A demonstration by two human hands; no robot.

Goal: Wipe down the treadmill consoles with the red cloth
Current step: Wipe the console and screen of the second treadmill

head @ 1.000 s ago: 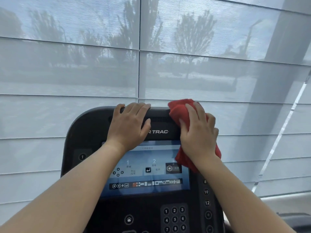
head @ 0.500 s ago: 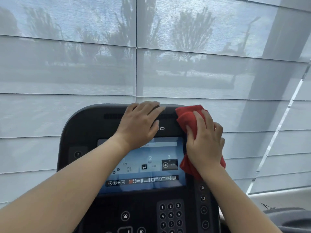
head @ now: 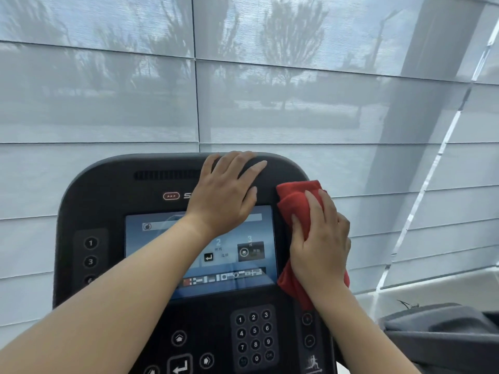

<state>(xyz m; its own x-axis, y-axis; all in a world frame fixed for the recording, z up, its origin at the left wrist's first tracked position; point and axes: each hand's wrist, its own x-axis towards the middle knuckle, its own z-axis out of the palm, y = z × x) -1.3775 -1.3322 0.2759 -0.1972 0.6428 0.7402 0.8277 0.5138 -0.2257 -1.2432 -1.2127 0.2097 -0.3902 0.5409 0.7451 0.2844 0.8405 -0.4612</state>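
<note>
While the left hand [head: 225,193] lies flat and open on the top of the treadmill console [head: 108,190], fingers spread over its upper edge, the right hand [head: 321,244] presses the bunched red cloth [head: 293,201] against the console's right edge beside the screen [head: 162,238]. Since half a second ago the cloth hand has slid lower down that edge. Both forearms reach forward, wrists straight.

Left hand [head: 224,195] flat, fingers [head: 244,164] spread; right hand [head: 321,247] palm-down, pressing; both forearms extended.
</note>
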